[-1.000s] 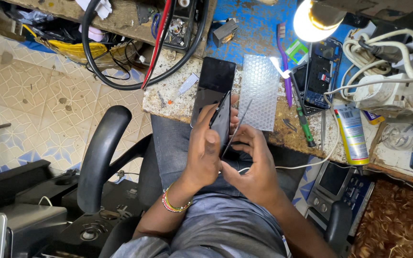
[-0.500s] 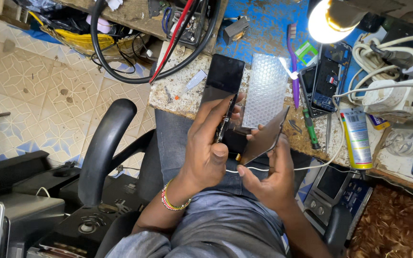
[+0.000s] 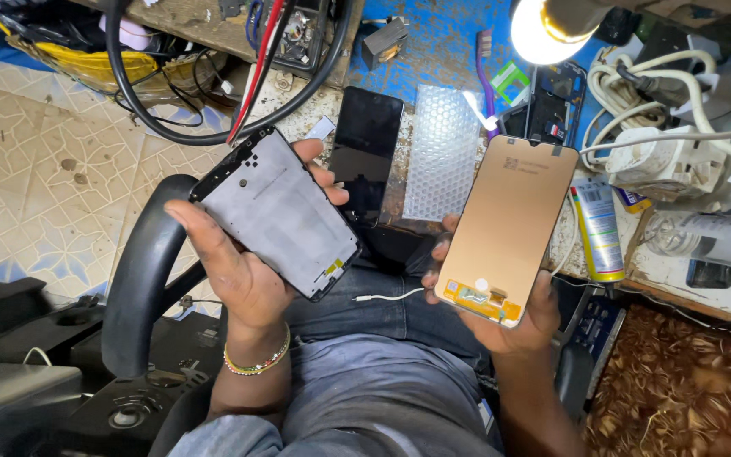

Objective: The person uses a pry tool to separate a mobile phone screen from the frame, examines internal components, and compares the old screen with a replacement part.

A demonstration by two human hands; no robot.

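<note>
My left hand [image 3: 243, 267] grips a black phone frame [image 3: 279, 211] by its long edges, with the grey inner side facing up and tilted to the left. My right hand [image 3: 509, 317] holds a separate display panel [image 3: 508, 227] from below, copper-coloured back up, with a small flex connector at its lower end. The two parts are apart, about a hand's width between them, above my lap. A beaded bracelet [image 3: 257, 362] circles my left wrist.
A black phone [image 3: 365, 152] and a sheet of bubble wrap [image 3: 443, 152] lie on the worn bench edge. A lit bulb [image 3: 543, 25] glares above. A yellow spray can [image 3: 598, 228], white cables [image 3: 662, 93], a purple toothbrush [image 3: 484, 59] and a black chair arm [image 3: 141, 279] surround me.
The phone was held closed edge-on in both hands; the display has come off the frame, and my hands have moved apart with one part each.
</note>
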